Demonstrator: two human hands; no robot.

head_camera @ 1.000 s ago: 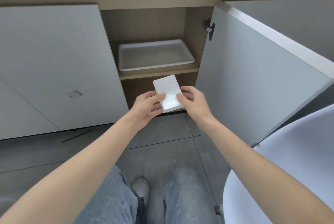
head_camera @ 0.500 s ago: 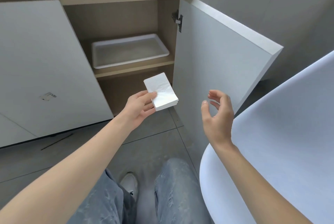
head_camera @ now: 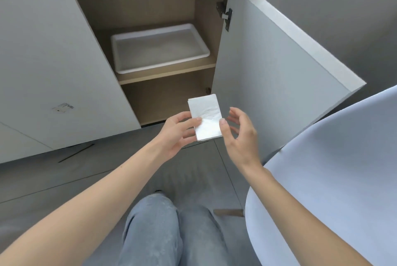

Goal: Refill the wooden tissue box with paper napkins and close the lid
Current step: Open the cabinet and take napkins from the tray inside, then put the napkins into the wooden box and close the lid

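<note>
Head view. We see one stack of paper napkins point(head_camera: 205, 118), held before the open cabinet point(head_camera: 150, 14), below its shelf edge. The left hand point(head_camera: 178, 133) grips its near left edge; the right hand point(head_camera: 239, 134) is open, thumb touching the right edge. We judge the stack light, soft, apt to fan: pinch both long edges. One white tray point(head_camera: 160, 47) on the shelf; no tissue box visible.

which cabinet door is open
The right cabinet door, swung out on its hinge beside the white tray; the left door is shut.
</note>
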